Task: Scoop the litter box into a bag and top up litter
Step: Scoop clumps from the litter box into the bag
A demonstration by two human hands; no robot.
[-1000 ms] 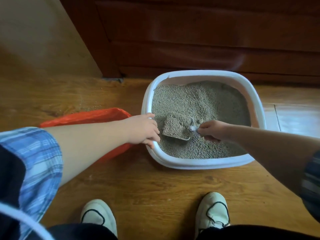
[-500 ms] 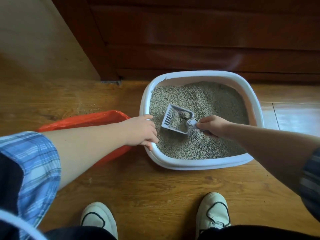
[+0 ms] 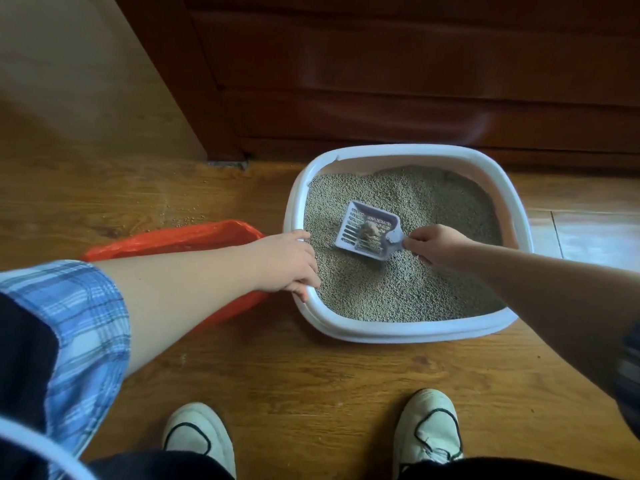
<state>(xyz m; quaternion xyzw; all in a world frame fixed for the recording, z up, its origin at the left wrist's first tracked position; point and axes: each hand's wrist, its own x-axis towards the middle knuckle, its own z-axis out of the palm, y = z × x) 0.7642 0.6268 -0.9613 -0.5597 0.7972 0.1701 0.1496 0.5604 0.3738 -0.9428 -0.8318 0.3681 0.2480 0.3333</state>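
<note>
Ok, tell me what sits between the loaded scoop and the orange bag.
The left hand grips the litter box's left rim, right on the line from the scoop to the orange bag, and its forearm covers the bag's near side in this view.

soft daylight from the right, glare on floor (image 3: 588, 237), edges warped.

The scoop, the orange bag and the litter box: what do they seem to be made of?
The scoop looks like rigid moulded plastic, pale grey-lilac, matt, with clean slots. The orange bag seems thin plastic film: it crumples and shines. The litter box appears to be smooth white plastic with a rounded, slightly glossy rim.
</note>
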